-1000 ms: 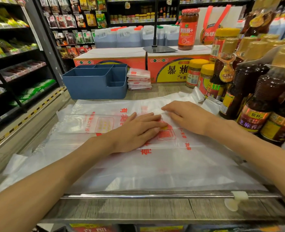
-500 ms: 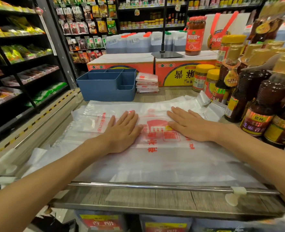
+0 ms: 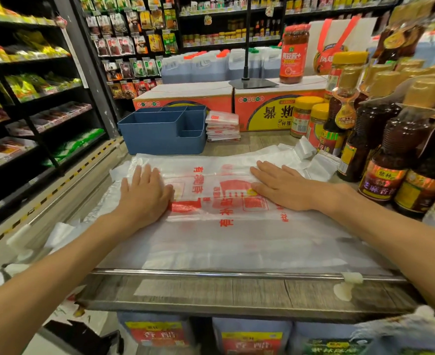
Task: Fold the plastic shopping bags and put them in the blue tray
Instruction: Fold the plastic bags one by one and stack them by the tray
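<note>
A clear plastic shopping bag (image 3: 211, 198) with red print lies flat on a pile of more bags spread over the wooden counter. My left hand (image 3: 144, 194) presses flat on its left end, fingers straight. My right hand (image 3: 280, 187) lies flat on its right part, palm down. The blue tray (image 3: 160, 139) with several compartments stands behind the bags at the counter's back left. Next to it on the right sits a stack of folded bags (image 3: 223, 125).
Sauce bottles (image 3: 390, 155) and jars (image 3: 306, 119) crowd the right side. Orange cartons (image 3: 275, 108) with a black stand (image 3: 252, 83) and a red jar (image 3: 294, 53) line the back. A metal rail (image 3: 211, 274) runs along the front edge. Store shelves (image 3: 32, 98) stand to the left.
My left hand has slid leftwards across the bag, away from my right hand, which stayed nearly in place. The camera view has shifted a little.
</note>
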